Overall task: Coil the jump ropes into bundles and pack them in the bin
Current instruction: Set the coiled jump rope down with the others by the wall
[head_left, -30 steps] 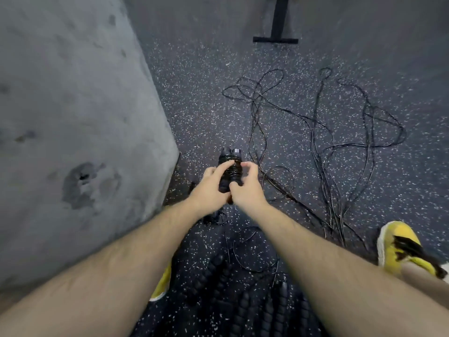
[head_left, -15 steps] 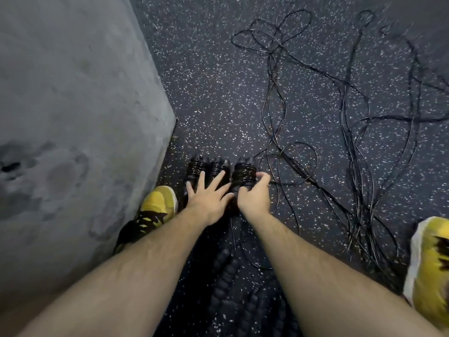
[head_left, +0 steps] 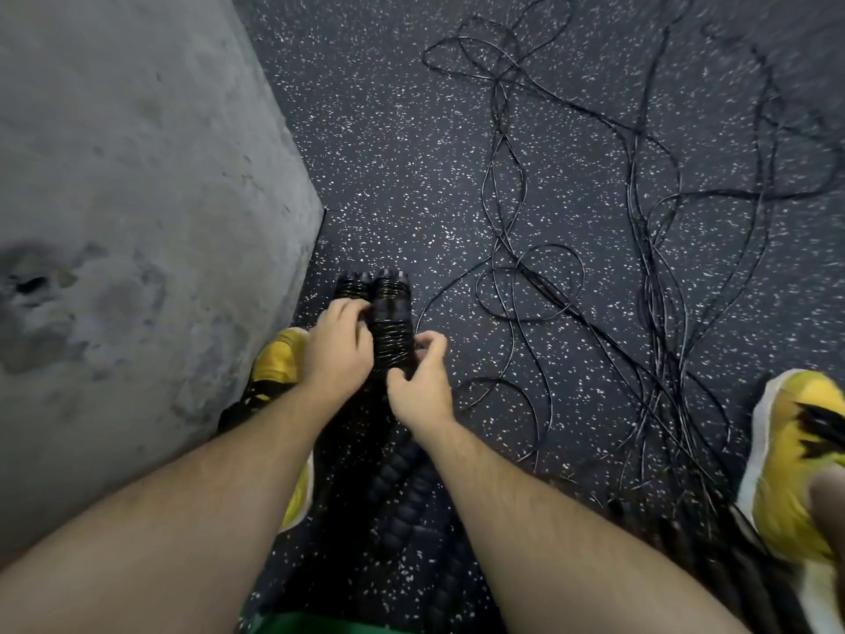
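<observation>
Bundles (head_left: 386,313) number two, side by side on the floor (head_left: 388,153) just off the concrete wall (head_left: 137,176). My left hand (head_left: 338,347) curls its grip over one; my right hand (head_left: 418,386) hangs loose beside them, holding nothing. Loose ropes (head_left: 649,267) farther from the wall lie uncoiled; I see no bin.

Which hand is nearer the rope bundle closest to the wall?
Left. The left hand lies on that bundle, fingers curled over it; the right hand sits beyond the second bundle, on its right.
</observation>
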A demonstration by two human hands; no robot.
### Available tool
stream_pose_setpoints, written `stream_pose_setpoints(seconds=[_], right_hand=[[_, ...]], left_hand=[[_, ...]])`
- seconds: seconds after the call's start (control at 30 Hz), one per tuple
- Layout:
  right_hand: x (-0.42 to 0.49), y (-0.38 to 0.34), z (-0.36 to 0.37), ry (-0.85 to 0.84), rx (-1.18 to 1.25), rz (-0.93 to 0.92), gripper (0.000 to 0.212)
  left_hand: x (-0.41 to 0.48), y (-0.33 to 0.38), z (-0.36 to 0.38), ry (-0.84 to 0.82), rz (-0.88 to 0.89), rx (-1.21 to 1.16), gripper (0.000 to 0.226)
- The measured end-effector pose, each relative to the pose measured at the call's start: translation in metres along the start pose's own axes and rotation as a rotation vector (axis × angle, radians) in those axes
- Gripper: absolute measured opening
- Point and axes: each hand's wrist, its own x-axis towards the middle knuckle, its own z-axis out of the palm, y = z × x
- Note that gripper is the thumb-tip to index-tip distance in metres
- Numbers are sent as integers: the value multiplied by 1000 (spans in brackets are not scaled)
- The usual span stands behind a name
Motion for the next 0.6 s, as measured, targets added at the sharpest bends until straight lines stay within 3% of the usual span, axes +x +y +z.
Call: stream_pose_setpoints(seconds=[0.1,0.23,0.43,0.5,0.6], right_hand=[[-10,2,25,-94,49,19,43],[-6,9,26,-193,-213,-14,23],[-1,22,-20,-210,-434,-144,24],[-6,24,-42,-175,-434,-141,25],[-12,38,-67,-131,-481,-101,29]], left_hand=[[-23,-4,-6,92,-24,79,36],[-47,-5,3,-41,42,194,28],[-63,34,24,-86,161,211,24],[-67,47,32,-156,156,169,24],[-74,60,50,-368,16,117,26]])
